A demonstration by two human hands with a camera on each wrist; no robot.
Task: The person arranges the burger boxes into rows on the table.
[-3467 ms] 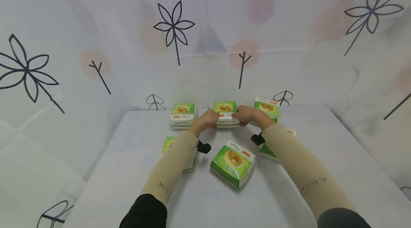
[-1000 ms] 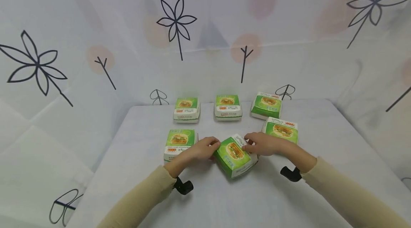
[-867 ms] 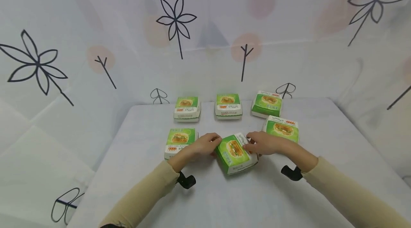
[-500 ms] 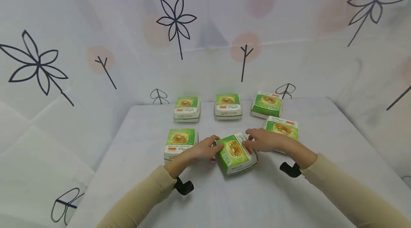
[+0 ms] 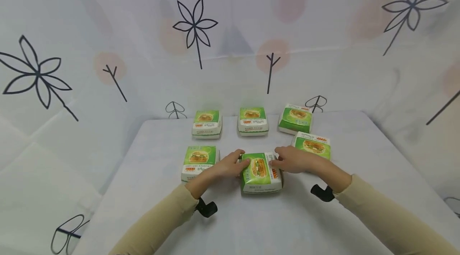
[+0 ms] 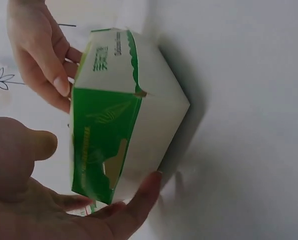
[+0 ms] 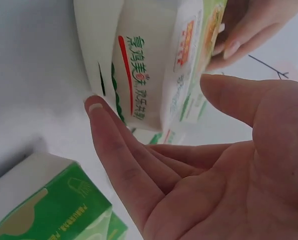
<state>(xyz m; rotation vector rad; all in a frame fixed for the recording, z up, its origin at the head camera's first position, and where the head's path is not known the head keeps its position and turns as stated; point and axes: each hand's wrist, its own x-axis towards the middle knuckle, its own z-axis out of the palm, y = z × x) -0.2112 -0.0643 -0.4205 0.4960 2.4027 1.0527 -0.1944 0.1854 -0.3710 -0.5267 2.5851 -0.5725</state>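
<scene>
A green-and-white burger box (image 5: 259, 173) lies on the white table at front centre, almost square to the viewer. At its left side is my left hand (image 5: 227, 166), with the thumb over the top edge in the head view. The left wrist view shows my left fingers (image 6: 134, 212) extended along the lower side, while the thumb stands off the top. My right hand (image 5: 295, 160) is at the opposite side. In the right wrist view its fingers (image 7: 121, 160) are nearly straight, tips at the box's lower corner, thumb apart.
Burger boxes stand around it: front left (image 5: 199, 163), back left (image 5: 207, 124), back middle (image 5: 252, 121), back right (image 5: 296, 118) and right (image 5: 312, 145), partly behind my right hand. A patterned cloth (image 5: 230, 67) hangs behind the table (image 5: 273, 227).
Earlier my hands were at the back middle box; then they came to the front one. In the last half second this box has turned clockwise, its front edge now nearly level.
</scene>
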